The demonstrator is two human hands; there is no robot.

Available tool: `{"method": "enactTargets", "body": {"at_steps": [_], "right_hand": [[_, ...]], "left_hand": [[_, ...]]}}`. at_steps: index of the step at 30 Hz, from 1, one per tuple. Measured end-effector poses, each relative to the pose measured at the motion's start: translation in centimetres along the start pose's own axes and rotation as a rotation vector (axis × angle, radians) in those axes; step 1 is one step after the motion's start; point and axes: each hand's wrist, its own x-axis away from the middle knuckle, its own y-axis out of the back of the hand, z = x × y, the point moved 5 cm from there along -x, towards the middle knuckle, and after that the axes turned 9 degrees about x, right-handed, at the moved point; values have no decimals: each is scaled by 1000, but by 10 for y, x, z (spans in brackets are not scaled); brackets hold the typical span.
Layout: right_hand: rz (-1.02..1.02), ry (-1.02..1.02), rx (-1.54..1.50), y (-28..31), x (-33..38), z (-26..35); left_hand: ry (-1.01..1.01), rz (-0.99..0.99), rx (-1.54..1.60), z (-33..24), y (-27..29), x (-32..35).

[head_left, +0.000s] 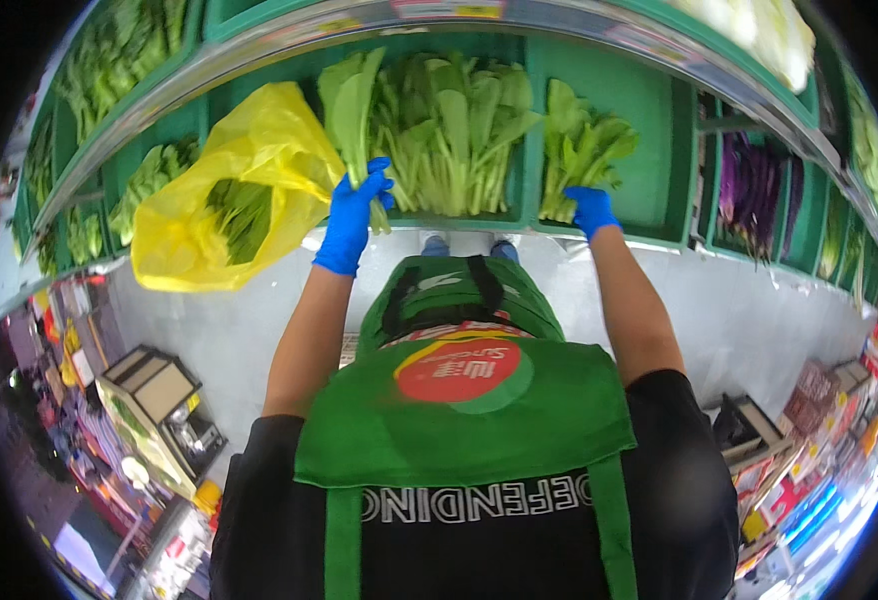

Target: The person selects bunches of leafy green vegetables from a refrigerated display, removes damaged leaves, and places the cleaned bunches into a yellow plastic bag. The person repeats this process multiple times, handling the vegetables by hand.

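Both my hands wear blue gloves. My left hand (357,208) is closed round the stalks of a leafy green bunch (352,105), its leaves pointing up and away from me. Close by on the left, a yellow plastic bag (184,230) lies over the bin edge, its mouth showing thin green vegetables (244,215) inside. My right hand (592,210) is at the stem end of a smaller bunch of leafy greens (587,135) in the right-hand bin; its fingers are partly hidden among the stalks. Between my hands, a thick row of leafy greens (454,130) stands in the middle bin.
Green bins (659,150) run along the shelf, with purple eggplants (749,185) at the right and more greens (154,185) at the left. Above them crosses a shelf rail (599,30). Behind me stand a box-shaped display (159,390) and stocked shelves (819,450).
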Motion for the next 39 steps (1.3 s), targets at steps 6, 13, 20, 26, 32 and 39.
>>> {"method": "enactTargets", "body": {"at_steps": [6, 13, 20, 26, 32, 39], "right_hand": [[140, -176, -417, 14, 57, 35], [402, 52, -599, -26, 141, 90], [550, 144, -583, -67, 204, 129], [564, 168, -152, -111, 232, 151], [-119, 775, 871, -135, 237, 149], [99, 625, 278, -138, 232, 145]], "left_hand": [[-34, -139, -207, 58, 57, -58], [-384, -273, -571, 98, 95, -88], [-318, 200, -516, 27, -50, 7], [209, 752, -226, -16, -167, 68], [293, 593, -40, 4, -145, 66], [369, 622, 576, 8, -127, 54]]}}
